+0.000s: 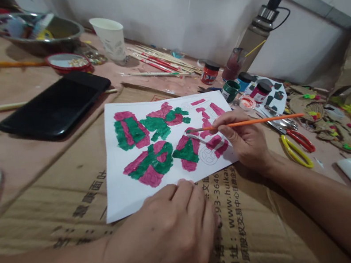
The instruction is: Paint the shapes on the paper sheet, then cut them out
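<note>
A white sheet of paper (116, 181) carries several painted shapes in magenta and green, with some thin outlines left white at its right. My right hand (247, 139) is closed around an orange-handled paintbrush (261, 120). The brush's tip touches or hovers just above a magenta and green shape (187, 152); which of the two I cannot tell. My left hand (177, 225) lies at the sheet's near edge, its fingers curled down against the paper and its fingertips mostly hidden. Beyond the sheet's right corner stands an open jar of green paint (231, 90).
Cardboard (82, 201) lies under the sheet. At left is a black phone (57, 106), with a paper cup (110, 39) and metal bowl (34, 34) behind. Paint jars (209, 72), a bottle (255, 35), scissors (295, 147) and cardboard pieces (325, 120) crowd the right.
</note>
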Demonstrator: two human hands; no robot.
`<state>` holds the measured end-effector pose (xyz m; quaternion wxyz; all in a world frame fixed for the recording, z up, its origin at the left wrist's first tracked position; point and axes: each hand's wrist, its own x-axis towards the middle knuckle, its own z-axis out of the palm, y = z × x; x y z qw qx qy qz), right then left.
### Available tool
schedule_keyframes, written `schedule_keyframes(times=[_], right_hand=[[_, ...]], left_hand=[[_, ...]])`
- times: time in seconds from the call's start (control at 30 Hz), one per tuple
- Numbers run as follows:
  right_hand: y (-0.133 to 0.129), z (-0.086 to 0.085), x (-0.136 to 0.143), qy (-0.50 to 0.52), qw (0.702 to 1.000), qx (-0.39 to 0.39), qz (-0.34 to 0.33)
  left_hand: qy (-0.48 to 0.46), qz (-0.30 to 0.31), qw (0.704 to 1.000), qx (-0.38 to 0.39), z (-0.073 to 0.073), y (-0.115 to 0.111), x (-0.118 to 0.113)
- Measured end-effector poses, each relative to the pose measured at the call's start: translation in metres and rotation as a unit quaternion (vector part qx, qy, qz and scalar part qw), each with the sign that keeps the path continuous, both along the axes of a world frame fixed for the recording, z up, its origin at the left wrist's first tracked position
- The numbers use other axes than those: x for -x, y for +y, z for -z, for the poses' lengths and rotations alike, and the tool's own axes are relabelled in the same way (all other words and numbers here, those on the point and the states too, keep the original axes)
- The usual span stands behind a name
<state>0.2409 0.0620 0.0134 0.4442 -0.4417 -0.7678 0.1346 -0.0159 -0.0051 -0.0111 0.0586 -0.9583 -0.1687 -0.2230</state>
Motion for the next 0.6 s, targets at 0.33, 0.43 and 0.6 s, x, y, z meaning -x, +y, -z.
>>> schedule_keyframes(times=[0.33, 0.43, 0.6], right_hand=[[0.0046, 0.0007, -0.001, -0.01, 0.999, 0.019, -0.032], [0.0055, 0.0008, -0.0011, -0.006, 0.998, 0.036, -0.044], [0.0063, 0.0002, -0.0023, -0.009, 0.998, 0.047, -0.051]], left_hand=[[-0.008, 0.003, 1.0, 0.003, 0.0025, 0.0002, -0.0015], [-0.012, 0.003, 1.0, -0.012, 0.0008, 0.001, -0.0019], [-0.005, 0.001, 1.0, -0.021, -0.0021, 0.0014, -0.0019]])
